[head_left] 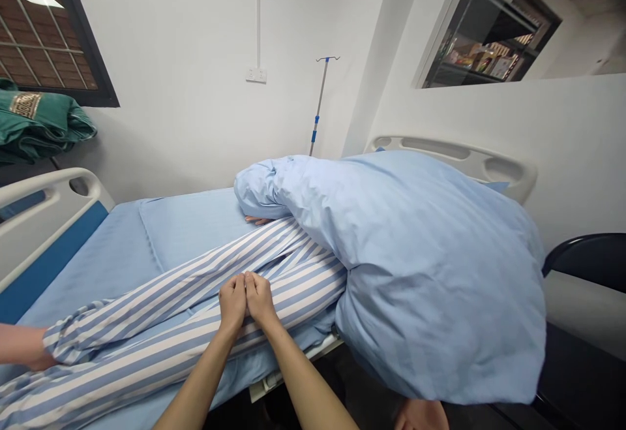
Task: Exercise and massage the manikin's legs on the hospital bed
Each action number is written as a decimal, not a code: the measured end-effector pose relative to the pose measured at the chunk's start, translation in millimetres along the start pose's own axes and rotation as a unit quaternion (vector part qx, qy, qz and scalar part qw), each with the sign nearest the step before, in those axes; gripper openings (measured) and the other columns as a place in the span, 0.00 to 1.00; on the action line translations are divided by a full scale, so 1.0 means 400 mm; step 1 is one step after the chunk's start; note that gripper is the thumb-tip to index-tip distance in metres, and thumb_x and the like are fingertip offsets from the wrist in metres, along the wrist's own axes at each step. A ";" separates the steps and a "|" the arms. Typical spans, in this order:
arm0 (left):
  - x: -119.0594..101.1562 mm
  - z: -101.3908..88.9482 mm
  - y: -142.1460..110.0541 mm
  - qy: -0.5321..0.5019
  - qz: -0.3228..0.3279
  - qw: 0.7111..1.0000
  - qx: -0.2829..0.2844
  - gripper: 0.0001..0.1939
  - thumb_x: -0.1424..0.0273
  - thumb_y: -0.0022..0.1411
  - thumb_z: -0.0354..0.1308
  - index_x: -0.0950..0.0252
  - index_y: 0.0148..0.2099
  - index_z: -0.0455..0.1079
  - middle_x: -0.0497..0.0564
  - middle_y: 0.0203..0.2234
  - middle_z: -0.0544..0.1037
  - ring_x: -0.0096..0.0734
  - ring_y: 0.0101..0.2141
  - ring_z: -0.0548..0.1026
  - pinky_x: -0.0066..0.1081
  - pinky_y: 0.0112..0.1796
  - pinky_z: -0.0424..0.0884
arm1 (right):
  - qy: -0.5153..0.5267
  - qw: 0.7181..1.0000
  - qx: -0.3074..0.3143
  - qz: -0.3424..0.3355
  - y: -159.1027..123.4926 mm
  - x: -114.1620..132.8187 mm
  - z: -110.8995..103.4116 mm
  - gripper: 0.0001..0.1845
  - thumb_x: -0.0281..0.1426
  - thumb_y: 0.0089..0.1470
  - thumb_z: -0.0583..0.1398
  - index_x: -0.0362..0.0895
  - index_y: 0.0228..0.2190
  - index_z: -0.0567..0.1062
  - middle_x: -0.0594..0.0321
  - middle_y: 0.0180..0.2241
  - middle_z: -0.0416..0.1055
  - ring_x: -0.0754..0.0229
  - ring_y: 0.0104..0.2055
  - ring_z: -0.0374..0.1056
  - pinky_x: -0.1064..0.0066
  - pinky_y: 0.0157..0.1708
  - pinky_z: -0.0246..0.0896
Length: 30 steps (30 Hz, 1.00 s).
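My left hand and my right hand are side by side, curled into fists with their thumb sides almost touching. Both rest on the upper part of the nearer leg, over blue-and-white striped trousers. The cloth around them lies smooth, with no pull visible. The undersides of my fingers are hidden. The trousers are on a lying figure whose bare ankle shows at the left. A light blue quilt is bunched over the upper body, and fingertips peek out from under its far edge.
The bed has a footboard at left and a headboard at right. Behind it stands an IV pole. A dark chair is at right, a folded green cloth bundle at left. The quilt hangs over the near bed edge.
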<state>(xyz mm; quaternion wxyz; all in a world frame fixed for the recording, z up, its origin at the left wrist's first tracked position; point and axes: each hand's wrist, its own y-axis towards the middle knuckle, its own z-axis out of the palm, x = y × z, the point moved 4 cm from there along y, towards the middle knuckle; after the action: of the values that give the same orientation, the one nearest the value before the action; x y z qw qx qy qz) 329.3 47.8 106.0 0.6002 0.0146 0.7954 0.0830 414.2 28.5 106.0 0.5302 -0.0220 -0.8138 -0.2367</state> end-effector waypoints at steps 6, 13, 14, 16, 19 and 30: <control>-0.019 0.034 -0.010 -0.068 -0.005 0.997 -0.038 0.18 0.59 0.55 0.45 0.65 0.19 0.58 0.44 0.14 0.62 0.23 0.20 0.59 0.25 0.23 0.56 | 0.085 0.996 -0.025 0.027 0.007 -0.007 -0.016 0.21 0.38 0.57 0.45 0.42 0.19 0.64 0.65 0.19 0.63 0.65 0.23 0.57 0.75 0.24 0.50; 0.016 0.038 -0.022 0.059 0.035 0.997 -0.028 0.19 0.60 0.58 0.43 0.64 0.20 0.60 0.45 0.14 0.66 0.24 0.20 0.60 0.26 0.24 0.53 | 0.073 0.997 -0.015 0.032 0.008 0.000 -0.017 0.21 0.37 0.57 0.44 0.43 0.17 0.61 0.67 0.18 0.60 0.66 0.22 0.55 0.75 0.23 0.49; 0.017 0.038 -0.022 0.067 0.037 0.997 -0.026 0.19 0.60 0.58 0.42 0.64 0.20 0.60 0.46 0.14 0.66 0.25 0.20 0.61 0.26 0.25 0.53 | 0.051 0.998 -0.004 0.035 0.011 0.003 -0.020 0.22 0.37 0.57 0.44 0.43 0.17 0.62 0.66 0.17 0.60 0.66 0.22 0.55 0.75 0.23 0.48; 0.016 0.039 -0.022 0.086 0.046 0.995 -0.021 0.19 0.61 0.59 0.41 0.64 0.20 0.60 0.46 0.15 0.67 0.25 0.21 0.61 0.26 0.25 0.53 | -0.023 0.999 0.016 0.029 0.019 0.011 -0.033 0.22 0.37 0.57 0.44 0.43 0.17 0.63 0.65 0.17 0.62 0.66 0.22 0.56 0.75 0.23 0.46; 0.014 0.048 -0.026 0.125 0.060 0.990 -0.005 0.19 0.62 0.60 0.40 0.64 0.21 0.60 0.48 0.17 0.69 0.25 0.21 0.62 0.26 0.26 0.52 | -0.144 0.989 0.032 -0.015 0.032 0.026 -0.061 0.21 0.37 0.57 0.46 0.43 0.18 0.67 0.63 0.19 0.66 0.65 0.23 0.57 0.73 0.24 0.44; -0.002 0.068 -0.027 0.150 0.029 0.988 0.007 0.17 0.63 0.57 0.44 0.64 0.19 0.59 0.46 0.15 0.65 0.24 0.21 0.59 0.26 0.25 0.50 | -0.121 0.992 -0.009 -0.024 0.020 -0.029 -0.082 0.22 0.37 0.59 0.44 0.43 0.18 0.63 0.66 0.17 0.62 0.66 0.21 0.55 0.73 0.24 0.42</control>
<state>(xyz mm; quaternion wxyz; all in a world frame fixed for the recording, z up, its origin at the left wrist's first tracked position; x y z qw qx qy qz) 356.3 40.0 97.9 0.4714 0.0295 0.8762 0.0957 449.6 24.5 109.4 0.4220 -0.0359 -0.8702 -0.2518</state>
